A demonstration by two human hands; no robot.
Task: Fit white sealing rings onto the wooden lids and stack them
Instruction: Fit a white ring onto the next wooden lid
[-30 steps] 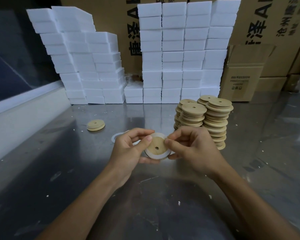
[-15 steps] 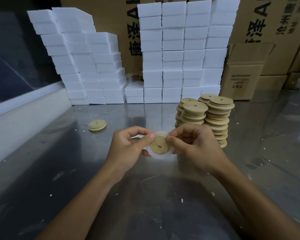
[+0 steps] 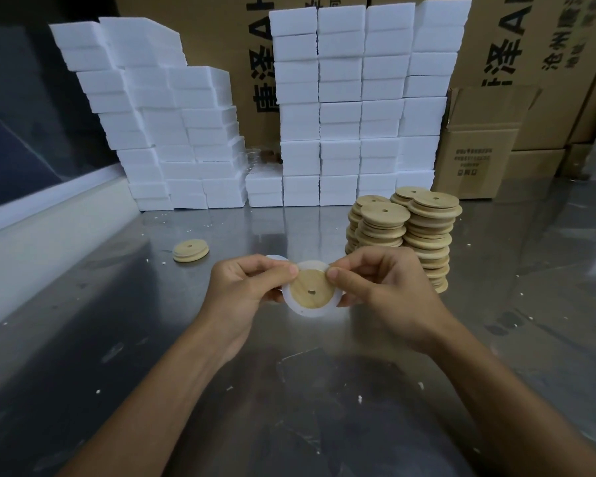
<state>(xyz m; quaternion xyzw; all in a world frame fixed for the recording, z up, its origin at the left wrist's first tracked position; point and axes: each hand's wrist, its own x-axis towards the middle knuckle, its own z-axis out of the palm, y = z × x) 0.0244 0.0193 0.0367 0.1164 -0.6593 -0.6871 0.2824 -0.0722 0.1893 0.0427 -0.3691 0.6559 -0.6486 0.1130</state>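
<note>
Both hands hold one round wooden lid [image 3: 311, 291] with a small centre hole, just above the metal table. A white sealing ring [image 3: 309, 310] sits around its rim. My left hand [image 3: 246, 287] pinches the lid's upper left edge and my right hand [image 3: 379, 287] pinches the upper right edge. Behind my left fingers a second white ring [image 3: 276, 258] peeks out on the table. Stacks of wooden lids [image 3: 406, 232] stand just behind my right hand. A single lid [image 3: 190, 250] lies alone to the left.
The steel table [image 3: 289, 390] carries white crumbs. Walls of white foam blocks [image 3: 355, 108] stand at the back, with another foam pile [image 3: 159, 132] at the back left. Cardboard boxes [image 3: 475, 149] stand at the back right. A pale ledge [image 3: 49, 228] borders the left side.
Both hands with the lid have shifted slightly up and away from me. The white ring now shows more evenly around the lid's lower rim.
</note>
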